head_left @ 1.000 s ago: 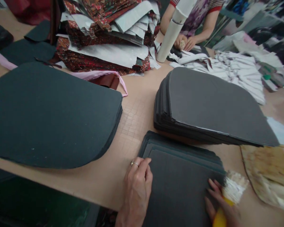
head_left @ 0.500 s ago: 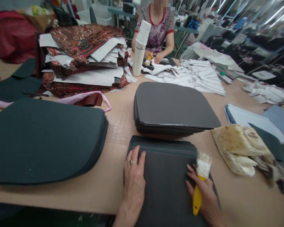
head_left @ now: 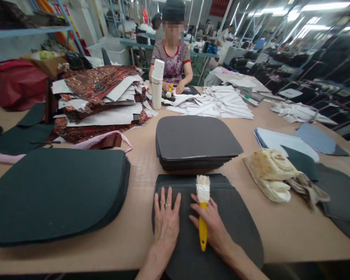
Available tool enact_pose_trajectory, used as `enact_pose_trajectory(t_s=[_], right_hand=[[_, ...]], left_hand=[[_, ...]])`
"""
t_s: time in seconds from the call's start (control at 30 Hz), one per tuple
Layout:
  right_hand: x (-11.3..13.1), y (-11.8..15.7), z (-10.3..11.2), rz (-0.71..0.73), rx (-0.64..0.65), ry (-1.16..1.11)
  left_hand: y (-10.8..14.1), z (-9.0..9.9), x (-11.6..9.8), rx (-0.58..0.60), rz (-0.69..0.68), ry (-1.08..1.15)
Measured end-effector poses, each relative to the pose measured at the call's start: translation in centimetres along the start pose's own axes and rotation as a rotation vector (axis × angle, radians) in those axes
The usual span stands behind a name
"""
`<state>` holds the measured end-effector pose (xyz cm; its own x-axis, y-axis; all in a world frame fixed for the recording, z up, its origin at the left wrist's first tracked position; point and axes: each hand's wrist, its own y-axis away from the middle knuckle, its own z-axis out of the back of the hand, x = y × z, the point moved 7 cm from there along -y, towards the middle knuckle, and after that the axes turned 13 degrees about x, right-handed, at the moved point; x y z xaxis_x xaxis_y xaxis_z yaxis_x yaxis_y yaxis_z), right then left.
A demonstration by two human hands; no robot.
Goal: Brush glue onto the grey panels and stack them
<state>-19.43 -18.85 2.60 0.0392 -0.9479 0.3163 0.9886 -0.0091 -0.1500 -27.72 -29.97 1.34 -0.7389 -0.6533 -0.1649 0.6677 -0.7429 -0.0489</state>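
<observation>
three dark stacks [head_left: 198, 136], two brushes [head_left: 203, 223]

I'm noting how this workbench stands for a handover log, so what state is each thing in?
Left hand: open, flat on the near panel stack
Right hand: closed on the yellow-handled brush
Yellow-handled brush: held, bristles pointing away
Near panel stack: lying flat, far edges stepped
Gray panel stack: piled flat
Dark green panel stack: piled flat
Stained cloth: crumpled
White cylinder: upright
Patterned sheets: piled unevenly

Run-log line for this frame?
left hand: flat on dark grey curved sheets | right hand: holding yellow-handled, pale-bristled brush
</observation>
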Motion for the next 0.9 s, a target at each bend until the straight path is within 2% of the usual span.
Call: enact_pose_trajectory(t_s=[0.03, 0.1, 0.23, 0.3, 0.37, 0.47, 0.53, 0.57, 0.67, 0.73, 0.8, 0.9], right_hand=[[-0.2, -0.1, -0.4, 0.001, 0.022, -0.007], [-2.5, 1.4, -0.8, -0.057, 0.025, 0.016], [-10.1, 8.0, 1.3, -0.277, -0.169, 0.096], [-12.4, 10.2, 1.9, -0.340, -0.180, 0.110], [-12.7, 10.4, 1.8, -0.324, -0.176, 0.099], [-10.9, 8.2, 1.0, -0.206, -0.192, 0.071], [-10.1, 6.7, 0.5, -0.153, -0.198, 0.061], [-10.0, 6.2, 0.2, -0.141, -0.196, 0.053], [-11.0, 6.1, -0.8, -0.139, -0.192, 0.013], [-12.0, 6.5, -1.6, -0.153, -0.209, -0.028], [-13.2, 6.7, -2.5, -0.206, -0.273, -0.071], [-13.8, 5.4, -3.9, -0.174, -0.343, -0.183]], left_hand=[[0.1, -0.1, 0.1, 0.013, 0.002, -0.003], [0.2, -0.4, 0.4, 0.039, 0.006, 0.001], [0.2, -0.2, 0.8, 0.060, 0.028, 0.026], [-0.2, 0.6, 0.2, 0.047, 0.065, 0.043], [-1.0, 1.2, -1.5, 0.044, 0.038, 0.075], [-2.3, 0.7, -5.2, 0.103, -0.113, 0.148], [-2.9, -0.4, -6.2, 0.146, -0.134, 0.174], [-3.1, -1.0, -5.9, 0.158, -0.114, 0.174], [-2.5, -2.0, -3.3, 0.148, -0.022, 0.138], [-1.1, -1.2, 0.1, 0.101, 0.108, 0.101], [1.2, 1.0, 4.1, 0.033, 0.291, 0.040], [5.2, 6.8, 9.6, -0.143, 0.539, -0.045]])
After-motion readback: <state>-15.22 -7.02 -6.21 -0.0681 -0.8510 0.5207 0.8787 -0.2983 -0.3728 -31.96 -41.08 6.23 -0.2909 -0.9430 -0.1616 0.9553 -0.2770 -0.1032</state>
